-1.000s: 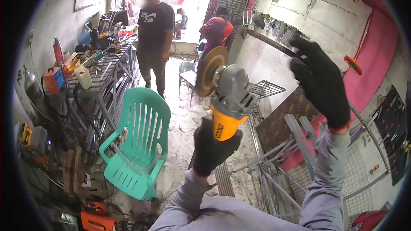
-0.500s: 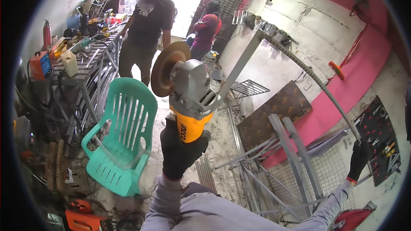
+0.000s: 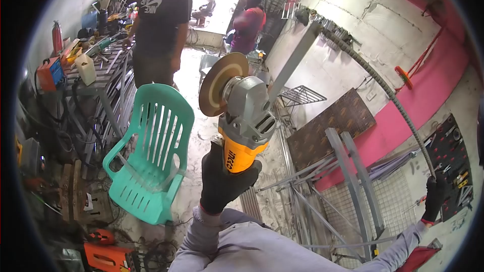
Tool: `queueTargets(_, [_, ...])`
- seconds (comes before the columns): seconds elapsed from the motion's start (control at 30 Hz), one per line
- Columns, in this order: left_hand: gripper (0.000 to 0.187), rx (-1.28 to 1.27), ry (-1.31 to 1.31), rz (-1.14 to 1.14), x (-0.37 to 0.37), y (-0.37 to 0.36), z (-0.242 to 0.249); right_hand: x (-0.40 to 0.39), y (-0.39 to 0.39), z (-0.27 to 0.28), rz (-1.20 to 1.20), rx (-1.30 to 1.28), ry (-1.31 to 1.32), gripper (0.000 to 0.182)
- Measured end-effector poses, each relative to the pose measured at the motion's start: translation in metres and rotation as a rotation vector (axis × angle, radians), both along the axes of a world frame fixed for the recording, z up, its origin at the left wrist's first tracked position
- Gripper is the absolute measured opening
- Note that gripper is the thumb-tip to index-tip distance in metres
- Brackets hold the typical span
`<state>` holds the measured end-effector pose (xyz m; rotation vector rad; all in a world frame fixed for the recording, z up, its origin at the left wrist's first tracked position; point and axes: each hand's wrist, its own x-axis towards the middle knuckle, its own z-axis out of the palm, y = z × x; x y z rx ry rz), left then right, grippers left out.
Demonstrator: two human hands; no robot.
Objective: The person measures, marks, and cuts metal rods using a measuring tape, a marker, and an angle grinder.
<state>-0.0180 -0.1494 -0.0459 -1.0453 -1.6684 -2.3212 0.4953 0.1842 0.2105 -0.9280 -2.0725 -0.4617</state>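
Note:
My left hand (image 3: 224,181), in a black glove, is closed around the yellow body of an angle grinder (image 3: 247,126) held upright at the centre. Its large brown disc (image 3: 222,84) faces left. Far to the right, my right hand (image 3: 435,196), also gloved, grips the lower end of a long, ribbed, curved metal rod (image 3: 385,88). That rod rises to the upper end of a flat grey metal bar (image 3: 297,58), whose lower end is hidden behind the grinder.
A green plastic chair (image 3: 151,151) stands left of the grinder. Beyond it is a person in a dark shirt (image 3: 161,25) beside a cluttered workbench (image 3: 93,90). Another person (image 3: 247,25) is farther back. Metal frames (image 3: 348,181) lean at the right, near a dark tool board (image 3: 451,166).
The grinder, both hands and the chair sit farther right in view. The person in the dark shirt appears closer and farther left. Someone seated in the background has come into sight.

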Motion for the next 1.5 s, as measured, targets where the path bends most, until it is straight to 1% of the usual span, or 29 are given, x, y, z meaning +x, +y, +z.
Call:
queueTargets(0.03, [0.05,-0.001,0.034,0.032,-0.001,0.001,0.0,0.004,-0.007,0.001,0.0,-0.036,0.017,0.036])
queueTargets(0.07, [0.05,0.002,0.065,0.062,-0.001,0.003,0.0,0.011,-0.011,0.01,-0.003,-0.049,-0.057,0.033])
queueTargets(0.1, [0.05,-0.004,0.065,0.051,-0.002,0.005,0.001,0.009,-0.012,0.005,-0.014,-0.055,-0.057,0.033])
queueTargets(0.13, [0.051,-0.003,0.008,-0.008,-0.002,0.006,0.002,0.004,-0.014,-0.003,0.028,0.048,0.04,0.031])
queueTargets(0.2, [0.052,-0.004,-0.053,-0.07,-0.002,0.011,0.002,0.004,-0.011,0.001,0.046,0.028,0.072,0.03])
queueTargets(0.23, [0.053,0.005,0.004,-0.036,-0.004,0.015,0.003,0.004,-0.01,0.002,0.054,0.019,0.088,0.031])
queueTargets(0.3, [0.054,0.01,0.068,-0.003,-0.003,0.02,0.005,0.008,0.013,0.007,-0.075,0.031,-0.116,0.034])
queueTargets(0.37, [0.055,0.009,0.159,0.03,-0.006,0.026,0.008,-0.012,0.021,0.003,-0.027,0.01,-0.079,0.039])
queueTargets(0.43, [0.057,-0.044,0.151,0.007,-0.003,0.025,0.015,-0.024,0.034,0.001,-0.044,0.009,-0.104,0.042])
queueTargets(0.5, [0.059,-0.028,0.215,0.08,-0.003,0.032,0.02,-0.027,0.045,-0.004,-0.033,0.05,-0.097,0.043])
queueTargets(0.53, [0.061,-0.018,0.185,0.058,-0.002,0.036,0.019,-0.029,0.05,-0.004,-0.043,0.084,-0.101,0.045])
queueTargets(0.6, [0.062,-0.033,0.213,0.068,0.0,0.04,0.018,-0.032,0.051,-0.004,-0.005,0.068,-0.081,0.043])
queueTargets(0.67, [0.063,-0.025,0.224,0.059,0.0,0.041,0.021,-0.055,0.034,-0.01,0.019,0.053,-0.058,0.041])
queueTargets(0.7, [0.063,-0.026,0.23,0.049,0.0,0.042,0.023,-0.083,0.014,-0.012,0.161,0.062,0.023,0.027])
queueTargets(0.73, [0.064,-0.035,0.224,0.033,0.001,0.042,0.022,-0.106,-0.005,-0.012,0.296,0.069,0.103,0.024])
queueTargets(0.77, [0.064,-0.039,0.223,0.016,-0.001,0.044,0.023,-0.124,-0.017,-0.001,0.305,-0.149,0.071,0.032])
queueTargets(0.8, [0.065,-0.029,0.223,0.012,-0.002,0.049,0.022,-0.159,-0.03,-0.002,0.344,-0.153,0.08,0.034])
queueTargets(0.83, [0.065,-0.028,0.222,-0.007,-0.001,0.053,0.025,-0.19,-0.041,-0.001,0.456,-0.184,0.05,0.04])
queueTargets(0.87, [0.058,-0.029,0.189,-0.008,-0.001,0.056,0.03,-0.225,-0.064,0.006,0.451,-0.241,-0.022,0.043])
queueTargets(0.9, [0.051,-0.035,0.16,-0.01,-0.002,0.059,0.034,-0.257,-0.077,0.009,0.558,-0.209,-0.093,0.045])
queueTargets(0.93, [0.049,-0.043,0.227,0.074,-0.002,0.061,0.037,-0.289,-0.085,0.007,0.637,-0.208,-0.043,0.044])
queueTargets(0.97, [0.049,-0.042,0.232,0.057,-0.003,0.061,0.038,-0.316,-0.09,0.01,0.628,-0.051,-0.114,0.043])
queueTargets(1.03, [0.049,-0.053,0.24,0.054,-0.005,0.062,0.037,-0.362,-0.119,0.019,0.618,-0.218,-0.066,0.042])
queueTargets(1.07, [0.049,-0.051,0.236,0.043,-0.005,0.063,0.037,-0.379,-0.123,0.023,0.605,-0.248,-0.082,0.049])
queueTargets(1.17, [0.051,-0.055,0.255,0.065,-0.004,0.066,0.036,-0.408,-0.117,0.023,0.593,-0.274,-0.144,0.055])
queueTargets(1.23, [0.055,-0.072,0.232,0.014,-0.005,0.071,0.035,-0.413,-0.118,0.027,0.563,-0.255,-0.165,0.058])
queueTargets(1.3, [0.056,-0.065,0.248,0.035,-0.007,0.082,0.033,-0.412,-0.114,0.028,0.441,-0.233,-0.213,0.059])
queueTargets(1.43, [0.057,-0.058,0.225,0.058,-0.008,0.095,0.036,-0.412,-0.115,0.025,0.431,-0.224,-0.209,0.06])
queueTargets(1.5, [0.056,-0.053,0.221,0.073,-0.008,0.101,0.035,-0.416,-0.121,0.021,0.455,-0.156,-0.156,0.06])
